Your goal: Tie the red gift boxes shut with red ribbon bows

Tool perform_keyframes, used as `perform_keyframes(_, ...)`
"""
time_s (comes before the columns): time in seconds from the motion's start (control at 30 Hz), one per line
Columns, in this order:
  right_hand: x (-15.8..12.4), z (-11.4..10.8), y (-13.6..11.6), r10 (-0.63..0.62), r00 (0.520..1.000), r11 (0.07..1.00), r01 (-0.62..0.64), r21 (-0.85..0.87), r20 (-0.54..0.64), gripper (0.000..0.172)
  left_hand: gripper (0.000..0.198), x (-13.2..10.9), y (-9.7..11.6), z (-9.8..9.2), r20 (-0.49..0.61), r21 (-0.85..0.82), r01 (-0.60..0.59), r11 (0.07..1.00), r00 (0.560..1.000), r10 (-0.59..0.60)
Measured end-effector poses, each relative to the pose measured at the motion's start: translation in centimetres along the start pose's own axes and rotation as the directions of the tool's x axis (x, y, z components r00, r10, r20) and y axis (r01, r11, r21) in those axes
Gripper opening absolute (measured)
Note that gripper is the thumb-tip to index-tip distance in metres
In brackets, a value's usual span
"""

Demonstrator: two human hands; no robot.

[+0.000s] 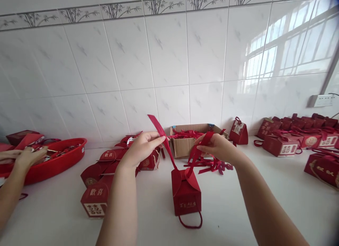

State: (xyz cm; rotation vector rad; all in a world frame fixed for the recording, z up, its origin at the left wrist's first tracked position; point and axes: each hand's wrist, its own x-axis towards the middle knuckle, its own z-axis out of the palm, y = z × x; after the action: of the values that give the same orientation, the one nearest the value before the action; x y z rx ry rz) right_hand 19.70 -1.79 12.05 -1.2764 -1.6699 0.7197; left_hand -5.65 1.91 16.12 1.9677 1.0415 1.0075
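A small dark red gift box stands on the white table in front of me, its curved top flaps folded together and a cord handle hanging at its near side. A red ribbon comes up from the top of the box in two strands. My left hand pinches the left strand, whose loose end sticks up beyond the fingers. My right hand grips the right strand, which bends over the fingers. Both hands are raised above the box, one on each side.
Behind the box, an open cardboard box holds red ribbons, with more ribbons lying before it. Gift boxes crowd the left; tied ones line the right. Another person's hands are at a red basin far left.
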Motion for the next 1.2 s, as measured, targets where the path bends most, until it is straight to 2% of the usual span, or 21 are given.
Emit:
perform_keyframes(0.07, -0.1, 0.1, -0.3, -0.001, 1.000, 1.000, 0.001, -0.010, -0.012, 0.015, 0.027, -0.3, -0.1, 0.3, -0.063, -0.053, -0.022, 0.998, 0.998, 0.019)
perform_keyframes(0.17, -0.3, 0.5, -0.4, -0.056, 0.997, 0.996, 0.060, 0.070, -0.055, 0.023, 0.025, -0.5, -0.6, 0.9, -0.178, -0.148, -0.086, 0.985, 0.982, 0.059)
perform_keyframes(0.3, -0.2, 1.2, -0.2, -0.145, 0.973, 0.975, 0.171, 0.140, -0.179, 0.030, 0.027, -0.3, -1.1, 1.6, -0.331, -0.105, -0.147, 0.983, 0.938, 0.105)
perform_keyframes(0.47, 0.3, 1.5, -0.1, -0.126, 0.947, 0.943, 0.207, 0.262, -0.295, 0.033, 0.030, -0.1, -1.1, 1.9, -0.379, -0.074, -0.225, 0.972, 0.907, 0.181)
perform_keyframes(0.53, 0.3, 1.6, -0.2, -0.119, 0.932, 0.930, 0.226, 0.291, -0.341, 0.029, 0.026, -0.1, -1.1, 2.1, -0.428, -0.085, -0.267, 0.960, 0.880, 0.207)
perform_keyframes(0.67, 0.1, 2.0, -0.6, -0.150, 0.902, 0.934, 0.263, 0.240, -0.404, 0.030, 0.024, -0.1, -1.1, 2.5, -0.536, -0.125, -0.318, 0.940, 0.819, 0.206)
perform_keyframes(0.8, -0.3, 2.2, -1.4, -0.210, 0.872, 0.921, 0.327, 0.209, -0.442, 0.028, 0.023, -0.4, -0.6, 2.8, -0.558, -0.155, -0.338, 0.928, 0.805, 0.199)
perform_keyframes(0.97, -0.6, 2.5, -2.0, -0.195, 0.843, 0.899, 0.358, 0.252, -0.501, 0.017, 0.020, -0.9, 0.3, 3.1, -0.619, -0.173, -0.339, 0.925, 0.767, 0.166)
perform_keyframes(1.2, -1.1, 2.8, -2.6, -0.202, 0.851, 0.881, 0.374, 0.290, -0.485, 0.017, 0.019, -1.2, 0.1, 2.9, -0.570, -0.176, -0.370, 0.912, 0.794, 0.212)
